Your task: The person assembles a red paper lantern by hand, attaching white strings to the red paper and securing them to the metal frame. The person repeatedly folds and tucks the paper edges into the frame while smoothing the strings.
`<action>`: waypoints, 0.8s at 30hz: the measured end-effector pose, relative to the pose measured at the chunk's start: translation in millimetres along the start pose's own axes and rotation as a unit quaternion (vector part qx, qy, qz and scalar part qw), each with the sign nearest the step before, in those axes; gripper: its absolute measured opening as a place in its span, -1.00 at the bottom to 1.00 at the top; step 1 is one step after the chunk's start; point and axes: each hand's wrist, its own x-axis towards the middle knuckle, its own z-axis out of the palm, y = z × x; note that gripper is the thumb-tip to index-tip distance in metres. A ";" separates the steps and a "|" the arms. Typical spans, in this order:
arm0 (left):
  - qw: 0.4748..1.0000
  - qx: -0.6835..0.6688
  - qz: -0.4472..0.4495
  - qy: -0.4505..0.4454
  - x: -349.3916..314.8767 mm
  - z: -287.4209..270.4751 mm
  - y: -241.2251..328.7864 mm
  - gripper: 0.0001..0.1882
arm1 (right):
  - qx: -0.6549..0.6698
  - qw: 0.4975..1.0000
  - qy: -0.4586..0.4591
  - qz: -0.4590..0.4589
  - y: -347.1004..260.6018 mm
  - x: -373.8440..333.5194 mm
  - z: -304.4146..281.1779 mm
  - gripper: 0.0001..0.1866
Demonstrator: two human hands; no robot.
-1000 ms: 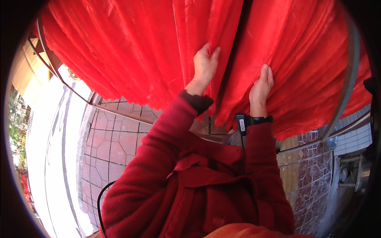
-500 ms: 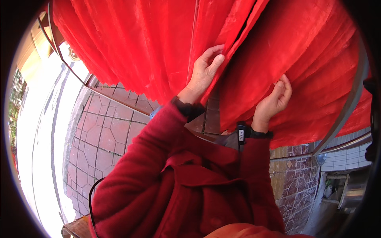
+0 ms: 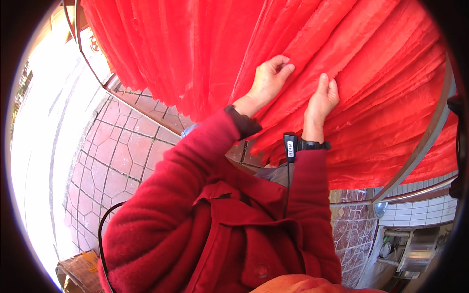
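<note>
A large red pleated cloth (image 3: 205, 53) spreads out in a fan in front of me, its folds running outward from near my body. My left hand (image 3: 271, 78) is closed on a fold near the middle, thumb and forefinger close together. A little to its right, my right hand (image 3: 322, 102) pinches another fold, thumb up and fingers curled. Just what lies between the fingertips is partly hidden. A black band with a small black device (image 3: 290, 146) is on my right wrist.
A curved metal bar (image 3: 422, 151) rims the cloth at right, and a thin metal rod (image 3: 139, 112) runs along its left. Paving tiles (image 3: 117, 151) cover the ground at left. A brown box (image 3: 80, 268) stands at lower left, and a shelf-like unit (image 3: 408, 251) at lower right.
Both hands have moved closer together, the left to the right and the right up and leftward. The dark gap between the two parts of the cloth has closed.
</note>
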 end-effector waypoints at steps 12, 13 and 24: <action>0.999 0.022 -0.007 0.035 34.5 -54.3 -10.3 -0.77 | 0.041 0.986 0.098 0.131 -8.9 10.5 -46.7 -0.81; 0.999 0.033 -0.004 0.039 34.1 -55.4 -5.3 -0.76 | 0.045 0.984 0.098 0.144 -11.8 9.0 -49.5 -0.82; 0.983 0.027 0.117 -0.136 -43.8 -5.1 74.3 -0.64 | 0.089 0.990 -0.066 0.093 -6.1 -32.9 -25.7 -0.88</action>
